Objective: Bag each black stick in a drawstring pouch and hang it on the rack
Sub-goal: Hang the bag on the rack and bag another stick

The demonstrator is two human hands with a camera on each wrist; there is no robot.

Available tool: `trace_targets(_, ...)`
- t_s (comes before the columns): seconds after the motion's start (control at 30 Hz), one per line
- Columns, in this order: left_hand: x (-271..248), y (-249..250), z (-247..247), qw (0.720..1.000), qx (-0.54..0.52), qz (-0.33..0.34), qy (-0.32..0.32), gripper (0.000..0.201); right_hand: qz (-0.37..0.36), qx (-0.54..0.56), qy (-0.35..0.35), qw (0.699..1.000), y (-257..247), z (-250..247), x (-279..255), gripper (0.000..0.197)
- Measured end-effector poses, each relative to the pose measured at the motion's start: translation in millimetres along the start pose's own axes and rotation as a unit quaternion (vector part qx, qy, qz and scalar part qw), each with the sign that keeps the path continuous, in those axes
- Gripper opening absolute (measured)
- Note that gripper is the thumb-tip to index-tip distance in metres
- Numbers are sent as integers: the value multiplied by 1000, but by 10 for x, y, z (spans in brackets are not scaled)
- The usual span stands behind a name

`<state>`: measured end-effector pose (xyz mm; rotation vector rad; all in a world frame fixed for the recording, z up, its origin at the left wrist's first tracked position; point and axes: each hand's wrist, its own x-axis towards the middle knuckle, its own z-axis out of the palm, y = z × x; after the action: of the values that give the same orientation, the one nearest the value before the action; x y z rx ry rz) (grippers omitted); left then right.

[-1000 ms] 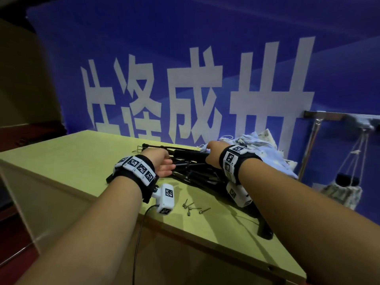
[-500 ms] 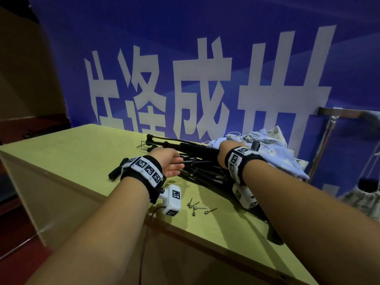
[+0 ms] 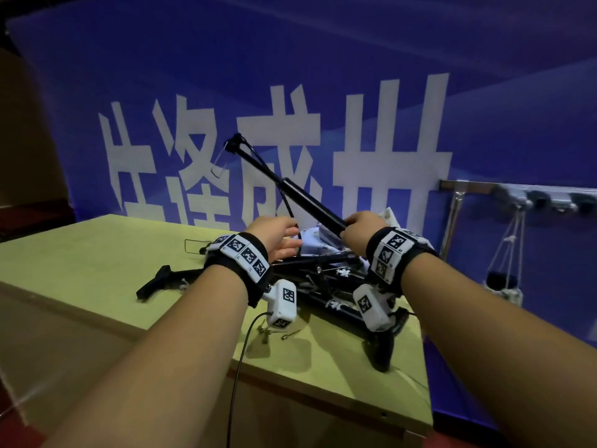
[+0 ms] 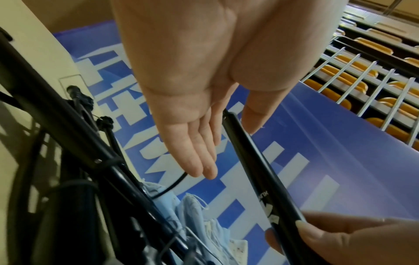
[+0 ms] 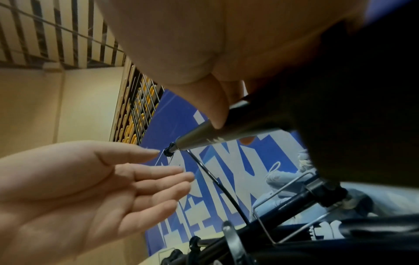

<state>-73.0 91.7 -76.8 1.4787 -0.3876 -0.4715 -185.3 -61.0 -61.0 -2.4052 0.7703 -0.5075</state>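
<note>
Head view first: your right hand (image 3: 360, 232) grips one black stick (image 3: 284, 184) by its lower end, tip raised toward eleven o'clock above the pile of sticks (image 3: 323, 279) on the table (image 3: 80, 263), while one filled pouch (image 3: 504, 286) already hangs from the rack (image 3: 517, 192) at three o'clock. Left wrist view shows your left hand (image 4: 192, 100) flat, fingers straight, holding nothing, beside the stick, with empty blue pouches (image 4: 204, 215) at six o'clock. Right wrist view confirms your thumb (image 5: 215, 107) curled on the shaft, so I judge nearly all bagging remains.

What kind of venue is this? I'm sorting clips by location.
Probably a sports hall or auditorium: rows of yellow seats behind a railing, and a blue banner with large white characters behind the table.
</note>
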Motion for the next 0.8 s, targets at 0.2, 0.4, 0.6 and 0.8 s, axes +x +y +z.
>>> trace_targets(0.2, -100, 211, 627, 994, -53, 81, -56, 30, -16, 111, 28, 993, 317, -316, -243, 26)
trace_targets(0.4, -252, 423, 1226, 983, -49, 160, -73, 21, 16, 226, 50, 973, 618, -622, -404, 10)
trace_targets(0.6, -463, 393, 1735, 976, -11, 177, -126, 31, 59, 200, 27, 978, 969, -1006, -606, 7)
trace_targets(0.8, -659, 4, 2276, 968, 31, 158, -192, 39, 33, 341, 140, 929, 1243, -1393, -674, 9)
